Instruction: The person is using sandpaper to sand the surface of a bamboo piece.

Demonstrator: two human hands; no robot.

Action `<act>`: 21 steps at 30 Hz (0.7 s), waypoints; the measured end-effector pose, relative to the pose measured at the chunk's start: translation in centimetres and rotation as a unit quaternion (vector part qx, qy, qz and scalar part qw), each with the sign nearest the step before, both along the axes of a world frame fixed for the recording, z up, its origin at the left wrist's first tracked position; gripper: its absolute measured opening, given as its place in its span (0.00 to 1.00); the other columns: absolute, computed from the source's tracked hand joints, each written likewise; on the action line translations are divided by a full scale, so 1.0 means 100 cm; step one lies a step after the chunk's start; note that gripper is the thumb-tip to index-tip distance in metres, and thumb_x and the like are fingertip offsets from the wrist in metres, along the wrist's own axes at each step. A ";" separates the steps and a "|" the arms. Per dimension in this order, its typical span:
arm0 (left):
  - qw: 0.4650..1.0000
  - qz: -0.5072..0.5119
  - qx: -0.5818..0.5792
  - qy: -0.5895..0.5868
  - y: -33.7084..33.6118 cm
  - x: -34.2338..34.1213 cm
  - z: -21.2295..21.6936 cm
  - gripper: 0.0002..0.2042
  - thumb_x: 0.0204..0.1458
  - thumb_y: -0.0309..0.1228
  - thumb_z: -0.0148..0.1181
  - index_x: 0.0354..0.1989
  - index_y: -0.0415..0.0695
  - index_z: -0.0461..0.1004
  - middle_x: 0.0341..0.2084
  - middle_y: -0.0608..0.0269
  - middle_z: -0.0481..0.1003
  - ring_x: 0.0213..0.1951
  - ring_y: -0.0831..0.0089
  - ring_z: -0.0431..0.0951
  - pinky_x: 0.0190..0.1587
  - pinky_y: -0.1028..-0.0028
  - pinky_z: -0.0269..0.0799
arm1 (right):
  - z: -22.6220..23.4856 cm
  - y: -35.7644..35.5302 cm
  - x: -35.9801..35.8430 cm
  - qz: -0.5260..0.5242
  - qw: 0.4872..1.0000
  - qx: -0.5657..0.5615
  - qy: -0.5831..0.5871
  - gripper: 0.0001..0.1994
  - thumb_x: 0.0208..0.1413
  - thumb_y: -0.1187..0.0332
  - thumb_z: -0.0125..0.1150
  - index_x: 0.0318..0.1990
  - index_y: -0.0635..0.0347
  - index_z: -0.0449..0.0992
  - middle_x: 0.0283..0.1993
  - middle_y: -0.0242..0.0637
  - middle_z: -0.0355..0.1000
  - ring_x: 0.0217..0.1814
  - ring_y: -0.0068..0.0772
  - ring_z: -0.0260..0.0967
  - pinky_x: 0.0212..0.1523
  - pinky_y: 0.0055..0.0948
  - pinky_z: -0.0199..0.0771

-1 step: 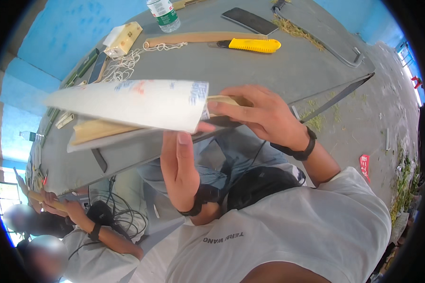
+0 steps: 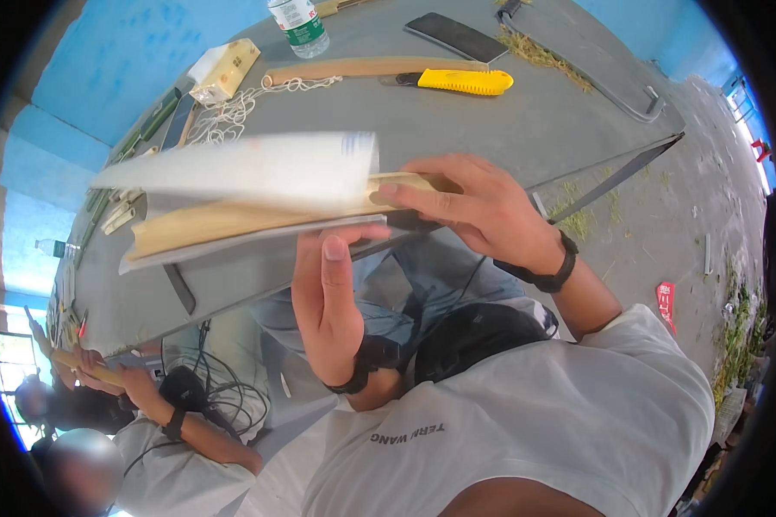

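Observation:
My right hand grips the right end of a pale, curved bamboo piece, its fingers laid along the top. A white sheet of paper with faint blue and red print is folded around the piece. Its upper flap is lifted and blurred, and its lower flap lies under the bamboo. Beneath the right end of that lower flap is my left hand, fingers stretched out flat and touching it. The left thumb points up, apart from the upper flap.
On the grey table are a yellow utility knife, a bamboo strip, white string, a tissue pack, a water bottle, a phone and a hacksaw frame. A co-worker's hands hold a bamboo piece at lower left.
The paper's upper flap has risen away from the bamboo, baring more of the piece. The left thumb no longer touches the flap. The right hand stays in place.

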State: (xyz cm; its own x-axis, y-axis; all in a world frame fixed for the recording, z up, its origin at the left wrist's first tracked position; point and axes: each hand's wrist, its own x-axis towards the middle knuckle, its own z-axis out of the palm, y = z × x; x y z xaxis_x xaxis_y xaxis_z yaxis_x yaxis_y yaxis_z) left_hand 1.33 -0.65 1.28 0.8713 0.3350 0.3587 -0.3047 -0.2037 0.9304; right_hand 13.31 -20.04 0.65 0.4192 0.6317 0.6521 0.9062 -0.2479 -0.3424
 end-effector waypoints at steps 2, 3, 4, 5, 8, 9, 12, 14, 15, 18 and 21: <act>1.000 -0.014 0.011 -0.021 0.000 0.002 0.000 0.23 0.77 0.41 0.44 0.45 0.31 0.78 0.46 0.52 0.80 0.52 0.64 0.77 0.64 0.65 0.67 | 0.000 0.001 0.000 0.005 1.000 0.007 0.006 0.31 0.53 0.80 0.66 0.64 0.40 0.81 0.56 0.40 0.78 0.52 0.49 0.77 0.54 0.39 0.78; 1.000 -0.007 0.030 -0.003 0.000 0.002 0.000 0.24 0.77 0.42 0.44 0.44 0.30 0.77 0.47 0.53 0.79 0.52 0.64 0.76 0.64 0.65 0.67 | 0.000 0.001 0.000 0.002 1.000 0.000 0.005 0.30 0.53 0.80 0.66 0.64 0.40 0.81 0.57 0.40 0.78 0.52 0.49 0.77 0.54 0.39 0.78; 0.999 -0.008 0.041 0.006 0.001 0.002 0.000 0.25 0.77 0.43 0.43 0.44 0.31 0.77 0.47 0.53 0.79 0.53 0.64 0.76 0.64 0.65 0.67 | 0.000 0.000 0.000 -0.002 1.000 -0.012 0.004 0.30 0.53 0.80 0.65 0.64 0.40 0.81 0.57 0.40 0.77 0.52 0.49 0.77 0.54 0.39 0.78; 0.999 -0.008 0.053 0.009 0.002 0.001 0.000 0.25 0.77 0.43 0.42 0.44 0.31 0.78 0.48 0.53 0.79 0.53 0.64 0.76 0.64 0.65 0.67 | 0.001 -0.001 0.000 -0.007 1.000 -0.025 0.004 0.30 0.53 0.80 0.64 0.64 0.40 0.81 0.57 0.40 0.77 0.53 0.49 0.77 0.54 0.39 0.77; 0.997 -0.009 0.073 0.016 0.002 -0.001 0.000 0.28 0.78 0.47 0.40 0.43 0.31 0.78 0.47 0.53 0.78 0.53 0.64 0.76 0.65 0.64 0.67 | 0.002 -0.003 0.001 0.003 0.999 -0.035 0.007 0.30 0.52 0.80 0.63 0.63 0.40 0.82 0.59 0.41 0.76 0.54 0.50 0.76 0.55 0.39 0.77; 0.997 -0.003 0.080 0.012 0.002 -0.001 0.000 0.30 0.78 0.48 0.39 0.43 0.31 0.79 0.47 0.54 0.78 0.53 0.64 0.76 0.65 0.64 0.67 | 0.002 -0.003 0.001 0.009 0.999 -0.031 0.006 0.30 0.52 0.80 0.62 0.62 0.40 0.82 0.59 0.41 0.75 0.54 0.50 0.76 0.55 0.40 0.77; 0.998 -0.002 0.059 -0.023 0.001 -0.001 -0.002 0.33 0.78 0.51 0.36 0.42 0.31 0.80 0.48 0.53 0.78 0.54 0.63 0.76 0.65 0.64 0.67 | 0.004 -0.005 0.003 0.029 0.999 -0.021 0.014 0.29 0.52 0.81 0.62 0.60 0.40 0.84 0.61 0.41 0.75 0.55 0.50 0.75 0.56 0.40 0.76; 0.999 -0.003 0.041 -0.026 0.001 -0.001 -0.005 0.34 0.78 0.52 0.36 0.41 0.31 0.80 0.46 0.51 0.79 0.52 0.62 0.77 0.65 0.62 0.68 | 0.004 -0.005 0.004 0.043 0.999 -0.014 0.028 0.28 0.52 0.82 0.61 0.58 0.41 0.85 0.61 0.41 0.74 0.55 0.50 0.75 0.57 0.40 0.76; 0.999 0.000 0.037 -0.025 0.002 -0.001 -0.006 0.34 0.78 0.52 0.36 0.41 0.30 0.80 0.46 0.51 0.79 0.52 0.62 0.77 0.64 0.62 0.68 | 0.005 -0.005 0.004 0.047 0.998 -0.009 0.031 0.27 0.53 0.81 0.61 0.58 0.41 0.86 0.61 0.41 0.74 0.55 0.50 0.75 0.57 0.40 0.76; 0.999 -0.001 -0.026 -0.020 0.007 -0.004 -0.011 0.35 0.77 0.53 0.38 0.40 0.30 0.80 0.44 0.48 0.81 0.50 0.61 0.79 0.64 0.60 0.70 | 0.005 -0.005 0.005 0.066 0.996 0.006 0.053 0.25 0.55 0.81 0.62 0.57 0.42 0.87 0.60 0.41 0.75 0.55 0.49 0.75 0.57 0.39 0.76; 0.996 0.025 -0.064 -0.048 0.012 -0.002 -0.018 0.34 0.77 0.53 0.40 0.40 0.31 0.80 0.41 0.47 0.83 0.49 0.61 0.80 0.64 0.59 0.72 | 0.005 -0.005 0.005 0.083 0.992 0.020 0.088 0.24 0.57 0.80 0.62 0.57 0.43 0.87 0.60 0.42 0.75 0.55 0.49 0.75 0.57 0.37 0.77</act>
